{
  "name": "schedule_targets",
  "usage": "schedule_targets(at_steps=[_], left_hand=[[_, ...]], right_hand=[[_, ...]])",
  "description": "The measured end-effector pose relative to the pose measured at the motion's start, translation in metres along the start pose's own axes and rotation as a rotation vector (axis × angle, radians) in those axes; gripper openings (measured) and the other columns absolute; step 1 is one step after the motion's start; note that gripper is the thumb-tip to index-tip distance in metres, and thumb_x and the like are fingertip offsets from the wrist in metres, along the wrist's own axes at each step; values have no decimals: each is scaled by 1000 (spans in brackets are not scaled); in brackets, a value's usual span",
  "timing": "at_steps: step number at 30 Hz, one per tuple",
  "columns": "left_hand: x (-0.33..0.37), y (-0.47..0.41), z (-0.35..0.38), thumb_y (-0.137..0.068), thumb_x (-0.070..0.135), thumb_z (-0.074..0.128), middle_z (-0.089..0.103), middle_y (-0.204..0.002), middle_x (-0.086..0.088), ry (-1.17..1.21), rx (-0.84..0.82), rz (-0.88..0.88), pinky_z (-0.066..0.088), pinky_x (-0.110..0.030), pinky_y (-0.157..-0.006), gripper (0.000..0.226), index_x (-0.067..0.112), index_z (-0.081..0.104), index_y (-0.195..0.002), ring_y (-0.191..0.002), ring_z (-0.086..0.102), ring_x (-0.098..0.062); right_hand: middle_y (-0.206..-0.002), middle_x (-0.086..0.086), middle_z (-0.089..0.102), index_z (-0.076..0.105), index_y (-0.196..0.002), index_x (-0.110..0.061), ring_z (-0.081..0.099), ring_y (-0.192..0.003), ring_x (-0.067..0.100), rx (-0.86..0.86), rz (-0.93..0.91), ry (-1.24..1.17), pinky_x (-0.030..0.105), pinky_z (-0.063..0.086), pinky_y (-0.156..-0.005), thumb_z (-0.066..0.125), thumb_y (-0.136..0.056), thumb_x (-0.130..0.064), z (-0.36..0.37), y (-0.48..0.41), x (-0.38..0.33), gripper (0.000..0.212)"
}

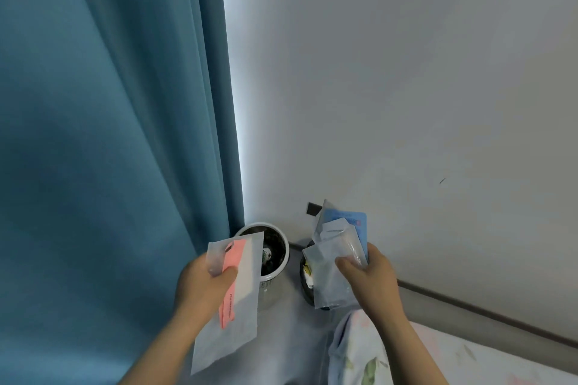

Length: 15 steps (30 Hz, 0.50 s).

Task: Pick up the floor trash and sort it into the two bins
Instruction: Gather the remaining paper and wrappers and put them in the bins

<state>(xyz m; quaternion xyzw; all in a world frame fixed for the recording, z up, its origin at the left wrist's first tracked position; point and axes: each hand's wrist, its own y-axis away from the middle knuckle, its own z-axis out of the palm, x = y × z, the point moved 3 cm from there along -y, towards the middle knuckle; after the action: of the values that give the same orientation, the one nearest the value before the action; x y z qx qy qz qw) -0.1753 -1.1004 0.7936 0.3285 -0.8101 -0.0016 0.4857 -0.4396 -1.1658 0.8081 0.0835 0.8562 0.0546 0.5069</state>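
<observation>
My left hand [203, 284] grips a long white wrapper with a pink strip [233, 297], its top edge lying over the rim of the white bin [283, 247]. The white bin stands in the corner with dark rubbish inside. My right hand [370, 275] holds a fan of several flat packets [336, 247], translucent white ones in front and a blue one [350, 217] behind. They cover most of the dark bin [306, 283], which stands to the right of the white one against the wall.
A teal curtain [109, 134] hangs along the left, reaching the floor beside the white bin. A pale wall [406, 87] with a grey skirting board [484, 316] runs to the right. Floral bedding [359, 353] lies at the lower right.
</observation>
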Motion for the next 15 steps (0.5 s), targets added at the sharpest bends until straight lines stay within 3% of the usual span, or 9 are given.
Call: schedule_targets(at_steps=[5, 10, 15], left_hand=[[8, -28, 10, -81, 9, 63, 63, -65, -8, -12, 24, -15, 38, -27, -52, 16, 20, 62, -69, -60, 58, -24], [19, -46, 33, -83, 9, 63, 59, -65, -5, -21, 17, -38, 36, -25, -50, 13, 11, 60, -71, -57, 52, -17], [27, -87, 50, -84, 10, 63, 58, -65, -3, -22, -1, -49, 37, -25, -51, 23, 20, 55, -64, -61, 54, -18]], right_hand=[[-69, 5, 56, 55, -81, -6, 48, -59, 16, -61, 55, 6, 29, 42, -53, 60, -80, -15, 17, -40, 5, 10], [-69, 1, 52, 51, -77, -8, 46, -59, 15, -94, 77, 46, 24, 38, -53, 59, -80, -12, 14, -69, 16, 10], [-67, 2, 49, 48, -75, -8, 42, -59, 16, -126, 95, 125, 27, 36, -54, 58, -79, -11, 28, -112, 26, 11]])
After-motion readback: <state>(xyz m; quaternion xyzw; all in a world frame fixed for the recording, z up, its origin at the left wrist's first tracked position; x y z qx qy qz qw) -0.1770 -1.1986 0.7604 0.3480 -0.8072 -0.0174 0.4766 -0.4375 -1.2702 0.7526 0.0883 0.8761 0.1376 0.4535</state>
